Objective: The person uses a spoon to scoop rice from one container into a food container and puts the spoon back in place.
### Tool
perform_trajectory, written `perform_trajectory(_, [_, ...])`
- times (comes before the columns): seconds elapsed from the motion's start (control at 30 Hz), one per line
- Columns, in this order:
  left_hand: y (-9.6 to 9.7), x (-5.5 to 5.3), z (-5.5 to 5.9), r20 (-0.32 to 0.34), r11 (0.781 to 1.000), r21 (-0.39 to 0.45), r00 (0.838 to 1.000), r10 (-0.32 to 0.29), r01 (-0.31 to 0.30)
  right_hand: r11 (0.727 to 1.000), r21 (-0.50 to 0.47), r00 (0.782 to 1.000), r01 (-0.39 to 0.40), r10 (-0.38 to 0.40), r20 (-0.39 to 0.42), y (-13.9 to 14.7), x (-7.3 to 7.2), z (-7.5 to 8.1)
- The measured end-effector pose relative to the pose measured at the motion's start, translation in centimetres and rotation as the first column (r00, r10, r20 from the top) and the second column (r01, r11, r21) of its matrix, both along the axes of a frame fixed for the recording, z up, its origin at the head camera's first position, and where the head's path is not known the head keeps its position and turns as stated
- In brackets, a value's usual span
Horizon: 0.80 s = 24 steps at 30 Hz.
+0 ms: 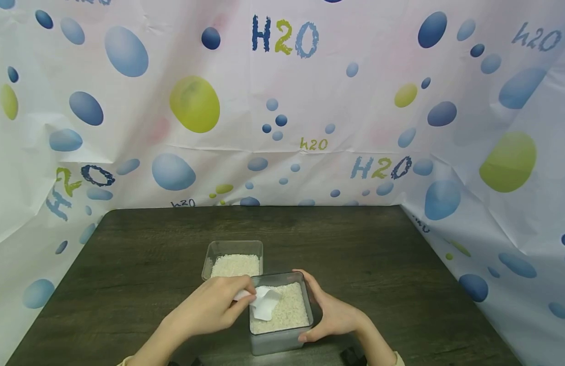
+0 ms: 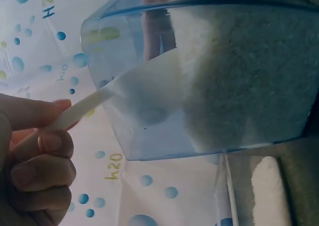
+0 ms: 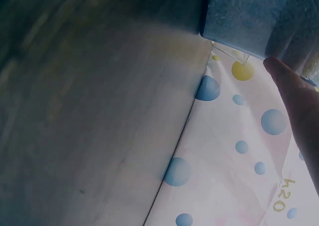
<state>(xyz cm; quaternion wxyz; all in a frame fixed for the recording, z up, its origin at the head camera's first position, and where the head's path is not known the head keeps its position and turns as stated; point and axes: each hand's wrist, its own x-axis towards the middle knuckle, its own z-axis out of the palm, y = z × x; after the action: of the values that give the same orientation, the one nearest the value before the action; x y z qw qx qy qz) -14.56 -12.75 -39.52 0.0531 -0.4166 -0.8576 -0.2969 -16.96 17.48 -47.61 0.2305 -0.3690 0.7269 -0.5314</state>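
Two clear plastic containers of white rice stand on the dark table point(image 1: 378, 254). The near container point(image 1: 282, 277) is between my hands; the far container point(image 1: 234, 245) sits just behind it to the left. My left hand point(image 1: 213, 305) pinches the handle of a white scoop point(image 1: 265, 301) whose bowl dips into the near container's rice. In the left wrist view the scoop point(image 2: 84, 109) reaches through the clear wall of the near container point(image 2: 239, 71). My right hand point(image 1: 330, 312) grips the near container's right side, with fingers along the wall and thumb at the front corner.
A white sheet printed with blue and yellow bubbles point(image 1: 282, 101) walls the table on three sides. In the right wrist view the table point(image 3: 89, 111) meets that sheet point(image 3: 234, 161), beside a fingertip point(image 3: 299, 106).
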Motion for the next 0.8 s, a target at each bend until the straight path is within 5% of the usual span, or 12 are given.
perform_trajectory(0.2, [0.2,0.0,-0.8,0.266,0.997,0.053,0.963,0.042,-0.058,1.000,-0.002,1.000,0.001,-0.001,-0.004,0.0,0.1,0.1])
perform_trajectory(0.4, [1.1,0.1,-1.9,0.365,0.983,0.075,0.922,0.128,-0.166,1.000,0.013,1.000,0.009,-0.009,-0.017,0.1,0.0,0.1])
perform_trajectory(0.57, [1.6,0.3,-2.3,0.459,0.959,0.121,0.871,0.176,-0.258,1.000,-0.009,1.000,-0.003,0.003,-0.013,0.0,0.0,0.1])
perform_trajectory(0.8, [1.6,0.6,-3.0,0.596,0.918,0.228,0.792,0.134,-0.326,1.000,-0.018,1.000,-0.018,0.017,-0.022,0.0,0.1,0.1])
